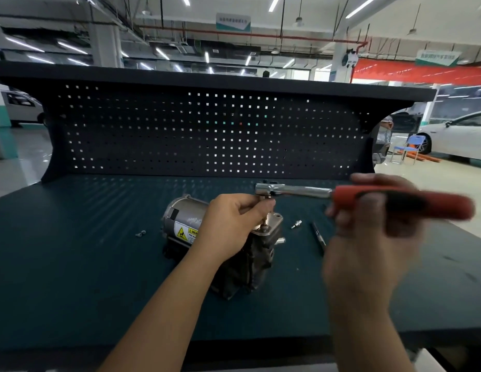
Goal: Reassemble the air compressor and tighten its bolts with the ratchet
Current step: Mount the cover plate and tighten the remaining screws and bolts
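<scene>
The air compressor [185, 224] lies on the dark green bench top [86, 264], a silver motor cylinder with a yellow warning label at the left and a black body below. A metal head plate [272, 224] sits on its top right. My right hand [373, 210] grips the red and black handle of the ratchet [295, 190], blurred by motion. The chrome ratchet head stands over a bolt on the head plate. My left hand [234, 224] pinches the socket stem just under the ratchet head and covers the middle of the compressor.
A loose silver socket bit [296, 224] and a thin black tool [318, 237] lie right of the compressor. Two small bolts [140, 233] lie to its left. A black pegboard wall [207, 130] closes the back of the bench. Cars stand in the workshop beyond.
</scene>
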Demonstrator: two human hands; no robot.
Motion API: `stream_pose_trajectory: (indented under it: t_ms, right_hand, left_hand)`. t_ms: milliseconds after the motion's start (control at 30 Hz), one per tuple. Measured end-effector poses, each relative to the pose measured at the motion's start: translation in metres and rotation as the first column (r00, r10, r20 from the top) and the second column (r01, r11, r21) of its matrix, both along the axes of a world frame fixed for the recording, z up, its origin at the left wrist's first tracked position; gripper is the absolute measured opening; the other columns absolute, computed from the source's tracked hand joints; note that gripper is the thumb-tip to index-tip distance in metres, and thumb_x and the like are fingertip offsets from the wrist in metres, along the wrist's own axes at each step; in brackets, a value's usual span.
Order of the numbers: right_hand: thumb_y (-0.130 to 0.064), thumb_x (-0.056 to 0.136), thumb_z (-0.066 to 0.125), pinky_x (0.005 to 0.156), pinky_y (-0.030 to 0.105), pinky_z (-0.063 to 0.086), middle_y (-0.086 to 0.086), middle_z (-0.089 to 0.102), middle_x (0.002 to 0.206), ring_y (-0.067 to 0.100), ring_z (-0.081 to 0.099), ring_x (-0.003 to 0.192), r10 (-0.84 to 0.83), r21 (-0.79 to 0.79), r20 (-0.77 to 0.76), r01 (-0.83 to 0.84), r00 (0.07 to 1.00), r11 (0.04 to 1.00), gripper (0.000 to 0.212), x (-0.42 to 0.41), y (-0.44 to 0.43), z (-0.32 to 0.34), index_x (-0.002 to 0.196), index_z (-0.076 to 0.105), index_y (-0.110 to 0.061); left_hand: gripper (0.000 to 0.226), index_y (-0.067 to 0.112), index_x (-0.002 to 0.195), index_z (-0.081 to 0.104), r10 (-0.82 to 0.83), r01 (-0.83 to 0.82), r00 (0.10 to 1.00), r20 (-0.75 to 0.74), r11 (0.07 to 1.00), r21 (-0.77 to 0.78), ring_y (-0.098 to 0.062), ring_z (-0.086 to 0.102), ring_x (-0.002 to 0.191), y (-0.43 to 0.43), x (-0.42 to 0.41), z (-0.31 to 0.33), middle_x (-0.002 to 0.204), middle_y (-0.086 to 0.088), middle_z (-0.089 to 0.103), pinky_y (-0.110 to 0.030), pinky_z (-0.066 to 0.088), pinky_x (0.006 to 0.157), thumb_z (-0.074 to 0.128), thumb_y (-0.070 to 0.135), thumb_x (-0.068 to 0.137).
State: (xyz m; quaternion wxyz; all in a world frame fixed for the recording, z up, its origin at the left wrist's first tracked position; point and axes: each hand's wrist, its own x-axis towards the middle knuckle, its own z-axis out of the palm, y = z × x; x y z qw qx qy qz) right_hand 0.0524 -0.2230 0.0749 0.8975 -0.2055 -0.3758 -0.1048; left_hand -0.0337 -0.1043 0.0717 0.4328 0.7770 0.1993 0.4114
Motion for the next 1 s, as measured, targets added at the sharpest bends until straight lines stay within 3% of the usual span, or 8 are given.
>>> stream_pose_trajectory:
  t_ms: [133, 233, 333, 600, 700, 800, 900, 1000]
  right_hand:
    - [-0.032, 0.098, 0.049, 0.056, 0.016, 0.045, -0.001, 0.066, 0.079, 0.006, 0.055, 0.061, 0.449, 0.076, -0.453, -0.469, 0.770, 0.880, 0.027, 0.048, 0.025, 0.011, 0.083, 0.065, -0.017]
    - [-0.030, 0.101, 0.043, 0.055, 0.013, 0.032, 0.005, 0.059, 0.081, 0.006, 0.039, 0.057, 0.523, 0.053, -0.671, -0.670, 0.525, 0.740, 0.040, 0.061, 0.052, 0.011, 0.070, 0.061, -0.012]
    - [-0.033, 0.100, 0.044, 0.049, 0.013, 0.026, 0.003, 0.055, 0.078, 0.004, 0.030, 0.051, 0.484, 0.011, -0.714, -0.683, 0.506, 0.730, 0.042, 0.064, 0.058, 0.005, 0.073, 0.062, -0.007]
    - [-0.040, 0.081, 0.070, 0.053, 0.022, 0.043, 0.000, 0.069, 0.085, 0.011, 0.053, 0.054, 0.171, -0.046, -0.011, -0.172, 0.985, 0.984, 0.019, 0.009, -0.007, 0.002, 0.089, 0.064, -0.024]
    - [-0.038, 0.080, 0.074, 0.071, 0.028, 0.047, 0.005, 0.062, 0.088, 0.017, 0.062, 0.076, -0.152, -0.070, 0.379, 0.192, 0.913, 0.979, 0.024, -0.016, -0.015, -0.005, 0.088, 0.059, -0.021]
    - [-0.030, 0.077, 0.078, 0.076, 0.022, 0.047, 0.003, 0.060, 0.087, 0.011, 0.062, 0.083, -0.317, -0.010, 0.583, 0.397, 0.748, 0.918, 0.035, -0.035, -0.012, -0.016, 0.088, 0.054, -0.007]
    - [-0.020, 0.067, 0.085, 0.076, 0.019, 0.046, 0.002, 0.061, 0.086, 0.010, 0.062, 0.083, -0.338, 0.008, 0.652, 0.439, 0.679, 0.898, 0.038, -0.037, -0.009, -0.019, 0.086, 0.055, -0.005]
    - [-0.039, 0.076, 0.077, 0.069, 0.030, 0.048, -0.005, 0.063, 0.090, 0.016, 0.063, 0.081, -0.218, -0.065, 0.497, 0.286, 0.840, 0.956, 0.026, -0.023, -0.010, -0.011, 0.091, 0.063, -0.022]
  left_hand:
    - [0.034, 0.025, 0.084, 0.074, -0.035, 0.035, 0.999, 0.000, 0.998, 0.045, -0.024, 0.069, 0.087, -0.002, -0.003, 0.003, 0.087, -0.006, 0.074, -0.047, 0.053, 0.085, 0.058, 0.053, 0.076]
    - [0.044, 0.024, 0.087, 0.073, -0.055, 0.058, 0.998, -0.035, 0.996, 0.074, -0.030, 0.067, 0.092, -0.002, -0.003, 0.003, 0.091, -0.012, 0.073, -0.051, 0.052, 0.087, 0.053, 0.060, 0.070]
    - [0.040, 0.028, 0.087, 0.072, -0.057, 0.058, 0.998, -0.034, 0.997, 0.047, -0.017, 0.070, 0.087, 0.000, -0.003, 0.001, 0.089, 0.001, 0.075, -0.044, 0.054, 0.086, 0.052, 0.059, 0.072]
    - [0.010, 0.036, 0.084, 0.071, -0.045, 0.045, 0.999, -0.015, 0.999, -0.003, 0.006, 0.067, 0.082, 0.002, -0.002, 0.000, 0.084, 0.019, 0.073, -0.015, 0.052, 0.078, 0.067, 0.044, 0.079]
    - [0.003, 0.035, 0.080, 0.071, -0.043, 0.043, 0.999, 0.006, 0.998, -0.034, 0.008, 0.065, 0.072, 0.000, 0.000, 0.000, 0.075, 0.019, 0.072, -0.008, 0.047, 0.065, 0.070, 0.037, 0.079]
    - [0.008, 0.018, 0.084, 0.075, -0.066, 0.068, 0.998, 0.025, 0.995, -0.076, -0.002, 0.064, 0.071, -0.002, 0.001, -0.001, 0.078, -0.002, 0.074, -0.024, 0.048, 0.068, 0.072, 0.025, 0.082]
    - [0.010, 0.013, 0.081, 0.072, -0.084, 0.083, 0.996, -0.010, 0.995, -0.049, -0.012, 0.062, 0.075, -0.001, 0.000, 0.000, 0.081, -0.011, 0.073, -0.034, 0.052, 0.075, 0.065, 0.014, 0.087]
    - [0.011, 0.029, 0.080, 0.073, -0.044, 0.044, 0.999, 0.009, 0.999, -0.010, 0.002, 0.066, 0.069, -0.003, -0.003, 0.001, 0.072, 0.012, 0.073, -0.017, 0.051, 0.064, 0.065, 0.024, 0.087]
